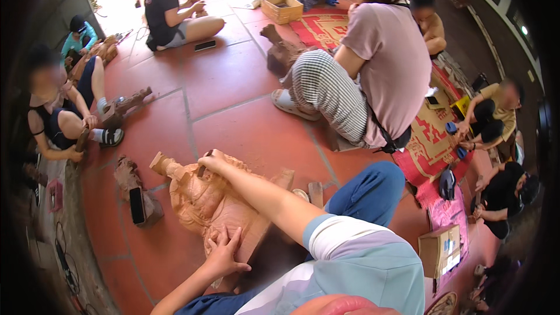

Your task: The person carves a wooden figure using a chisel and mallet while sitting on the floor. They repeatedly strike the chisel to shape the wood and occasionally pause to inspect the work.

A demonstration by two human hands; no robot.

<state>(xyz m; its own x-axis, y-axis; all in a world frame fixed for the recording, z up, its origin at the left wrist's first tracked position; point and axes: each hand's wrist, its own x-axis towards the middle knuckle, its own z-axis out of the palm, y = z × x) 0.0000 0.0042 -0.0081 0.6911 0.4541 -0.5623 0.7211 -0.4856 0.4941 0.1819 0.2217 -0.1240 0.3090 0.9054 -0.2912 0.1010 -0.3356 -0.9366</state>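
Yellow crate (286, 16) — dark contents (282, 4); hands (223, 255) (214, 162) at wooden carving (198, 198).

Carving (201, 195): light orange-brown. Floor tiles (233, 134): red, grey-lined. Mat (430, 134): red, tan angular pattern. Co-worker's trousers (324, 87): fine dark-and-white pattern. Phone (137, 206): black.

The light-brown wood carving (204, 198) lies bumpy side up, full of curvy cuts. Its narrow end points forward and left. A short brown stick (202, 170) pokes from the right hand (214, 161).

The right fingers (216, 160) partly hide the brown tool (202, 171)
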